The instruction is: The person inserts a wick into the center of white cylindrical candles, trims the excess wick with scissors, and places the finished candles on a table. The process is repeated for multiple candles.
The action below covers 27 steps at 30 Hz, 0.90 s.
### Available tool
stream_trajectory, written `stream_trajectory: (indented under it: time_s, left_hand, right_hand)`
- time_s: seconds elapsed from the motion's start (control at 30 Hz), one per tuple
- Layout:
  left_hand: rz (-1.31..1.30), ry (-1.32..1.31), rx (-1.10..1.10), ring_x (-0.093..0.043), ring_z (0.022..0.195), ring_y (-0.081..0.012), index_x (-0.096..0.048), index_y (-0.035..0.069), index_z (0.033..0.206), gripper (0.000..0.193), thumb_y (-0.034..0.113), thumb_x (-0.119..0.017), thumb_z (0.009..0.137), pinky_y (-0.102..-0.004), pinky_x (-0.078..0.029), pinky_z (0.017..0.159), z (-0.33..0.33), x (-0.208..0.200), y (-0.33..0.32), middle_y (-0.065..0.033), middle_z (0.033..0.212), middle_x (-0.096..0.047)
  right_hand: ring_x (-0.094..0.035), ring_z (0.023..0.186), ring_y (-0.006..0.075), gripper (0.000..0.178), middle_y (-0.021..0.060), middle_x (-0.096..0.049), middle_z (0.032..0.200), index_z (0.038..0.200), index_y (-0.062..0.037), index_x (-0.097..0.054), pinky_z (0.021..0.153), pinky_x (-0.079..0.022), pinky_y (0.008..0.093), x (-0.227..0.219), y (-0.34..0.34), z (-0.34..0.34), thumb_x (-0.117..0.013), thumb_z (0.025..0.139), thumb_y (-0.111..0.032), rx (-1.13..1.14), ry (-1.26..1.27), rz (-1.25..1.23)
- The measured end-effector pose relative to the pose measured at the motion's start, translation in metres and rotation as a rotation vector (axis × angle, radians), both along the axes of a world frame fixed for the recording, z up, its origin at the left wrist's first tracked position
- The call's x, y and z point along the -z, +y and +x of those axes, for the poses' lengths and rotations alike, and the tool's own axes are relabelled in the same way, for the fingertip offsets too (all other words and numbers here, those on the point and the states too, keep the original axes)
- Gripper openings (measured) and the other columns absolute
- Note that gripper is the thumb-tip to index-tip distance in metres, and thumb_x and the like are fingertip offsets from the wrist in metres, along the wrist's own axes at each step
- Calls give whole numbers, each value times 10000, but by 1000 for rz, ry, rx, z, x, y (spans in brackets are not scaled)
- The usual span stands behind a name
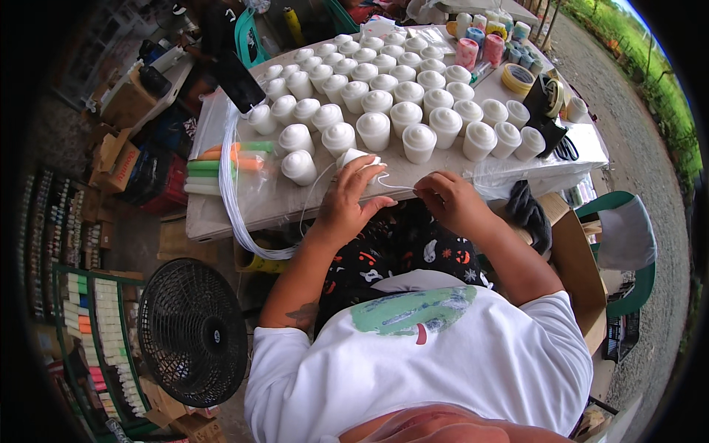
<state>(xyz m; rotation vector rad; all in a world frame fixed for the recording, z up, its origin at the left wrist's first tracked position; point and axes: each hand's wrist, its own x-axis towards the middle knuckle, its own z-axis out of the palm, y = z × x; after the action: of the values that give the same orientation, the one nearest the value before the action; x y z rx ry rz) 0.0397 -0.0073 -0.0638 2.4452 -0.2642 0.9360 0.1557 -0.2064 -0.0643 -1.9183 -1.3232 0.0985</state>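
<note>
My left hand [347, 196] reaches over the table's near edge, its fingers closed on a white domed-top cup [353, 155] that lies tipped and is partly hidden by them. A thin white cord [395, 186] runs from beside that cup to my right hand [450, 198], whose thumb and fingertips pinch it. Just beyond my hands stand rows of similar white cups [419, 142], upright with stepped, rounded tops. Left of my left hand, a bundle of long white cords [233, 184] droops over the table edge, and one strand loops toward my left wrist.
Orange, green and white sticks [221, 166] lie in clear plastic at the table's left. Rolls of tape [518, 78] and paint-stained jars [473, 53] sit at the far right. A black fan [193, 332] stands lower left, an open cardboard box [572, 258] at my right.
</note>
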Motion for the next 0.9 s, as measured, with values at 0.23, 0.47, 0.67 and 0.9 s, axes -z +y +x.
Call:
stream_trajectory:
  time_s: [0.23, 0.47, 0.67, 0.9]
  left_hand:
    - [434, 210, -524, -526, 1073, -302, -496, 45, 1236, 463, 93, -621, 792, -398, -428, 931, -13, 29, 54, -121, 1164, -536]
    - [451, 270, -552, -577, 902, -299, -592, 50, 972, 157, 93, -525, 837, -421, -457, 811, 4, 30, 53, -106, 892, -599]
    - [305, 175, -502, -566, 825, -335, -605, 50, 828, 23, 54, -600, 806, -440, -449, 741, -25, 24, 49, -125, 821, -588]
    - [30, 224, -593, -567, 805, -351, -626, 40, 825, 45, 50, -639, 783, -431, -455, 754, -120, 49, 64, -124, 803, -601]
  right_hand:
    - [-602, 996, 305, 317, 142, -615, 1006, 1059, -19, -596, 835, -490, 382, -1, 5, 2, -723, 812, -172, -27, 160, 139]
    - [-550, 1076, 307, 552, 131, -596, 1127, 1162, -58, -554, 928, -409, 416, 10, 75, -9, -768, 731, -329, 117, -285, -8]
    - [-553, 1095, 288, 620, 111, -596, 1136, 1184, -70, -534, 937, -379, 418, 15, 92, -5, -793, 666, -294, 37, -254, -152]
    - [-558, 1054, 273, 637, 80, -606, 1093, 1160, -85, -526, 935, -375, 394, -26, 40, -7, -833, 622, -231, -140, -183, 121]
